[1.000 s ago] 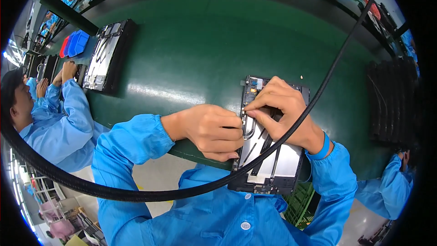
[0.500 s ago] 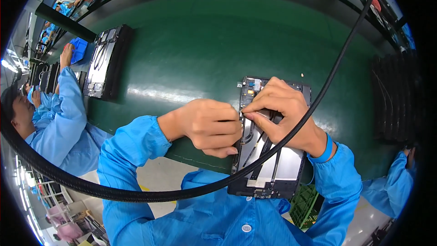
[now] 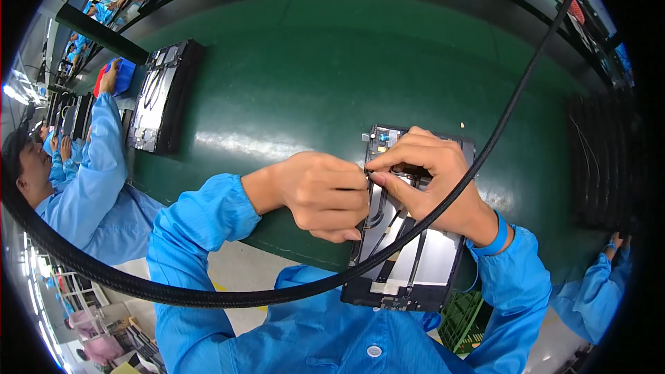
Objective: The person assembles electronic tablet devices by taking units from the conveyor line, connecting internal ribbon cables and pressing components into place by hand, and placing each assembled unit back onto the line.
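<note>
An opened tablet-like device [image 3: 433,256], with a black frame, silver panels, thin dark cables and small circuit parts, lies in front of me at the table's near edge. My left hand [image 3: 315,194] is closed at its left side, knuckles up, and hides most of its own fingertips. Thumb and forefinger of my right hand [image 3: 438,176] pinch together at the same edge, close to the left fingertips. Whatever sits between the fingers of either hand is too small or hidden to name. A blue band [image 3: 496,234] circles my right wrist.
A thick black braided cable [image 3: 235,298] sweeps across the view before the device. On the green table [image 3: 291,76], a stack of similar devices [image 3: 156,97] stands left and a dark stack [image 3: 599,159] right. At left, a co-worker [image 3: 97,173] reaches to a blue bin [image 3: 125,76].
The device has shifted slightly toward me, its near end a little lower in view. Both my hands keep nearly the same pinch. The co-worker's hand at the blue bin has moved slightly.
</note>
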Available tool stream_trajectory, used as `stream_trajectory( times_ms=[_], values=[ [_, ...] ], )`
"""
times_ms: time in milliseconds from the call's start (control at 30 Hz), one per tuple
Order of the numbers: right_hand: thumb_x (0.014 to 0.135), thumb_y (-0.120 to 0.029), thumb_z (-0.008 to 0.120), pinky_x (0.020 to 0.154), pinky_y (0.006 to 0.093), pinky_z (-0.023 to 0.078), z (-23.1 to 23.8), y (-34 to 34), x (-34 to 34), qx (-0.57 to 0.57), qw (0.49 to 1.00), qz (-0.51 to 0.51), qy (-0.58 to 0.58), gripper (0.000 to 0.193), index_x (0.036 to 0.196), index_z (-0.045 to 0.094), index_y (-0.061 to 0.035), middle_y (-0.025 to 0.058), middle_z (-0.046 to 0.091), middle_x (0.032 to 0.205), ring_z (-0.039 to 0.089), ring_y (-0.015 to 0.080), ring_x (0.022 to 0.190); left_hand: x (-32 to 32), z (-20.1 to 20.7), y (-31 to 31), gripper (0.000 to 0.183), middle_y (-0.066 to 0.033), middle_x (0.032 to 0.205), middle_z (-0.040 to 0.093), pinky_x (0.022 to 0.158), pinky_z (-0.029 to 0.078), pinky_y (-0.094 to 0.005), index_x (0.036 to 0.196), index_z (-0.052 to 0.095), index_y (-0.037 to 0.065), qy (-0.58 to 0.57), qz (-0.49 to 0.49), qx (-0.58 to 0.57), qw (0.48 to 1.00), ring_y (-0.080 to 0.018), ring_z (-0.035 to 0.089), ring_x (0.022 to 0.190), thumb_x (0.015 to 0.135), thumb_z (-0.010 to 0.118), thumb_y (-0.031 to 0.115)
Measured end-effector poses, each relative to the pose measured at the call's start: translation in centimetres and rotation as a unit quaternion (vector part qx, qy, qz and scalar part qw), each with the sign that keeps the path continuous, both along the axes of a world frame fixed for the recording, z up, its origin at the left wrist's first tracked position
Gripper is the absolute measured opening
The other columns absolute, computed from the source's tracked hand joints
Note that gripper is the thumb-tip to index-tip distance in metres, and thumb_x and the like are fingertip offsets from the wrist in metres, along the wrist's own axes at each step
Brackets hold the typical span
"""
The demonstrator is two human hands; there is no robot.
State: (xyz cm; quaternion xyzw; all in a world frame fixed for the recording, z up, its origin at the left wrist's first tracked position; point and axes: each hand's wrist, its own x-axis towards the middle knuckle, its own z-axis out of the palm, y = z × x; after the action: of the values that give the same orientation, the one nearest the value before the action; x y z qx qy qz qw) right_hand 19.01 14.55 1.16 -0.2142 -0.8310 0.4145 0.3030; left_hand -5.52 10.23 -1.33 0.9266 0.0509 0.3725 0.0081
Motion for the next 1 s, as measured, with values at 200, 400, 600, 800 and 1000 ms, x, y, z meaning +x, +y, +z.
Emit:
stream_trajectory(
  times_ms=[200, 400, 600, 800, 1000],
  values=[
    [0.087, 0.001, 0.082, 0.072, 0.0379, 0.053, 0.5, -0.4, 0.1, -0.056, 0.997, -0.043, -0.017, 0.019, 0.105, 0.083, -0.0016, 0.0123, 0.075, 0.087, 0.067, 0.0264, 0.080, -0.2, 0.1, 1.4, 0.028, -0.0077, 0.085, 0.066, 0.065, 0.057, -0.0372, 0.084, 0.070, 0.001, 0.011, 0.013, 0.001, 1.000, -0.0254, 0.064, 0.076, 0.097, 0.078, 0.024],
    [0.086, 0.002, 0.082, 0.069, 0.0334, 0.052, 0.2, -0.4, 0.0, -0.078, 0.995, -0.053, 0.022, 0.022, 0.108, 0.082, -0.0025, 0.0084, 0.075, 0.086, 0.065, 0.0198, 0.077, -0.6, -0.1, 2.2, 0.031, -0.0073, 0.085, 0.065, 0.066, 0.056, -0.0363, 0.084, 0.071, 0.001, -0.001, 0.024, 0.009, 1.000, -0.0245, 0.063, 0.077, 0.097, 0.077, 0.029],
    [0.084, 0.001, 0.083, 0.068, 0.0313, 0.050, -0.1, -0.2, 0.0, -0.094, 0.993, -0.077, 0.003, 0.027, 0.110, 0.081, -0.0039, 0.0060, 0.077, 0.088, 0.064, 0.0157, 0.075, -1.1, -0.5, 2.3, 0.033, -0.0076, 0.086, 0.064, 0.064, 0.055, -0.0363, 0.089, 0.072, 0.000, 0.019, 0.042, 0.054, 0.997, -0.0244, 0.062, 0.076, 0.097, 0.076, 0.032],
    [0.084, 0.002, 0.083, 0.069, 0.0309, 0.050, -0.4, -0.3, -0.1, -0.092, 0.992, -0.088, -0.009, 0.026, 0.109, 0.081, -0.0035, 0.0064, 0.076, 0.087, 0.064, 0.0142, 0.074, -1.5, -0.6, 1.9, 0.034, -0.0080, 0.089, 0.063, 0.064, 0.056, -0.0379, 0.093, 0.073, -0.001, -0.014, 0.052, -0.033, 0.998, -0.0254, 0.062, 0.075, 0.093, 0.077, 0.033],
    [0.085, 0.002, 0.082, 0.070, 0.0305, 0.053, -0.1, -0.5, -0.2, -0.094, 0.991, -0.096, -0.010, 0.025, 0.110, 0.080, -0.0025, 0.0075, 0.076, 0.088, 0.067, 0.0154, 0.075, -1.1, -0.9, 1.9, 0.032, -0.0077, 0.089, 0.063, 0.065, 0.057, -0.0387, 0.094, 0.074, 0.000, -0.026, 0.049, -0.025, 0.998, -0.0262, 0.063, 0.079, 0.091, 0.079, 0.031]
  ],
)
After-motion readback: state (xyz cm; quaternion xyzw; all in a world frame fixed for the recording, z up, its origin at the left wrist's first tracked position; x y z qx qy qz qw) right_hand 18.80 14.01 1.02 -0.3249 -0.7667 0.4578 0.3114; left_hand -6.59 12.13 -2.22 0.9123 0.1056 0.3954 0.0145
